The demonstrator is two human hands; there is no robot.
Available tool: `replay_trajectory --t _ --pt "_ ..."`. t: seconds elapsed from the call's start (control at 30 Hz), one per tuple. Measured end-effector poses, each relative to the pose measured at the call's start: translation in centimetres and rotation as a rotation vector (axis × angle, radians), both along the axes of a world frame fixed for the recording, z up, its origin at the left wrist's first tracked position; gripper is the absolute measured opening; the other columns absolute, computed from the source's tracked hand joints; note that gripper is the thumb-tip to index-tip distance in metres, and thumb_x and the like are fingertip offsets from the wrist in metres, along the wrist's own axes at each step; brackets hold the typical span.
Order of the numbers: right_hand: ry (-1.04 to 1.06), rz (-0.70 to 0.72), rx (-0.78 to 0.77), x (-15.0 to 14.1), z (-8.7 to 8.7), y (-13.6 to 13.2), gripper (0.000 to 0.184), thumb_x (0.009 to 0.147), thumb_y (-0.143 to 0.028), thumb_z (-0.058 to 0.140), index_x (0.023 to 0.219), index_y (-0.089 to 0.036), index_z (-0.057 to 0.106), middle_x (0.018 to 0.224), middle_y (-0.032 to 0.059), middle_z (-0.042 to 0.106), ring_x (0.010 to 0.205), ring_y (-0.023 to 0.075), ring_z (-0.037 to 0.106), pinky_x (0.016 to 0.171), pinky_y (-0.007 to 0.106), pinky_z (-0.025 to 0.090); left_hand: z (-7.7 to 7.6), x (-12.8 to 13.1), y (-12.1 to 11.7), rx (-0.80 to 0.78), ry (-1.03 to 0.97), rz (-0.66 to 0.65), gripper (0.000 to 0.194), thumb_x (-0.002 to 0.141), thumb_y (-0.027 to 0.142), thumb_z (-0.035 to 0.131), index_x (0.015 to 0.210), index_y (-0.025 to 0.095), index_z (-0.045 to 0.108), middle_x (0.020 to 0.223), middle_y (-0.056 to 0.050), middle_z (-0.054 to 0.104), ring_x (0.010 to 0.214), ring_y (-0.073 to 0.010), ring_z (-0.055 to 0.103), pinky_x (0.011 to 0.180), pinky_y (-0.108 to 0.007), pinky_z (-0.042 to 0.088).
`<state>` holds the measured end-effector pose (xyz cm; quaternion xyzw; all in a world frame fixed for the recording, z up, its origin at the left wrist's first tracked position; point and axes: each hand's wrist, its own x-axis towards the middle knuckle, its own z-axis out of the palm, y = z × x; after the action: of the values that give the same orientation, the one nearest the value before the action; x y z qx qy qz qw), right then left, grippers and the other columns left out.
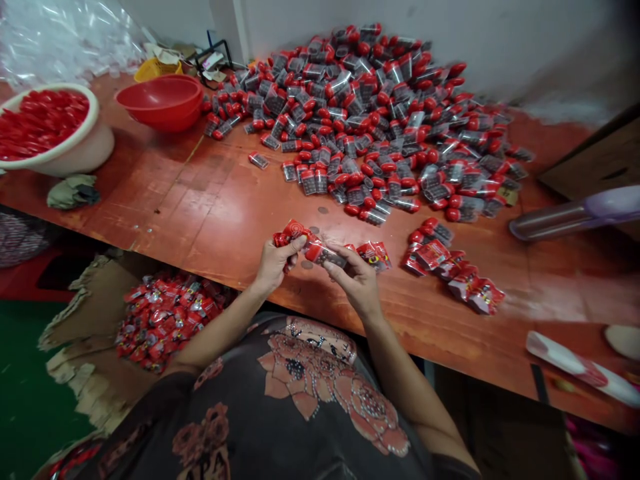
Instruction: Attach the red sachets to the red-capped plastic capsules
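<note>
Two hands, left [275, 263] and right [356, 280], clench their fingers [295, 243] on a red wrapper [293, 231] and a red-capped clear tube [323, 254], just inside the bench edge [410, 335].

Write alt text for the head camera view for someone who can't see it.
The left hand and right hand hold a clear red-capped plastic tube and a red printed wrapper above a red-orange wooden table, with a large heap of similar tubes beyond.
</note>
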<state>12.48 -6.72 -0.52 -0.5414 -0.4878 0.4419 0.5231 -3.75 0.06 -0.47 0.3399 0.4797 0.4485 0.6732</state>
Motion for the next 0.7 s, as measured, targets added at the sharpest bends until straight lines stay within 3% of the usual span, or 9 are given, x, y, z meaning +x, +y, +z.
replay_trajectory --t 0.3,0.5,0.7 --pt "0.015 -0.062 -0.044 -0.1 -0.5 -0.1 0.038 0.083 -0.032 0.069 0.121 -0.033 0.068 0.109 0.0025 0.072 0.094 0.0207 0.067 0.084 0.043 0.058 0.7 0.0 -0.5 0.048 0.074 -0.025 0.039 0.055 0.041 0.088 0.073 0.016 0.064 0.048 0.008 0.05 0.036 -0.0039 0.036 0.035 -0.019 0.025" --pt "-0.15 -0.204 0.09 -1.4 -1.5 -0.8 0.035 0.083 -0.028 0.07 0.117 -0.036 0.07 0.111 0.0029 0.071 0.099 0.0218 0.065 0.089 0.045 0.057 0.6 1.0 -1.3 0.018 0.039 0.066 0.043 0.047 0.03 0.092 0.078 0.016 0.065 0.058 0.007 0.057 0.042 -0.0028 0.038 0.039 -0.018 0.028" --pt "0.169 -0.169 -0.074 -2.0 -1.7 -0.6 0.04 0.082 -0.027 0.069 0.122 -0.034 0.067 0.109 0.0019 0.074 0.088 0.0198 0.07 0.076 0.042 0.062 0.3 1.3 -1.6 -0.053 -0.015 0.024 0.042 0.048 0.03 0.091 0.074 0.015 0.062 0.057 0.006 0.056 0.04 -0.0029 0.039 0.036 -0.018 0.024"
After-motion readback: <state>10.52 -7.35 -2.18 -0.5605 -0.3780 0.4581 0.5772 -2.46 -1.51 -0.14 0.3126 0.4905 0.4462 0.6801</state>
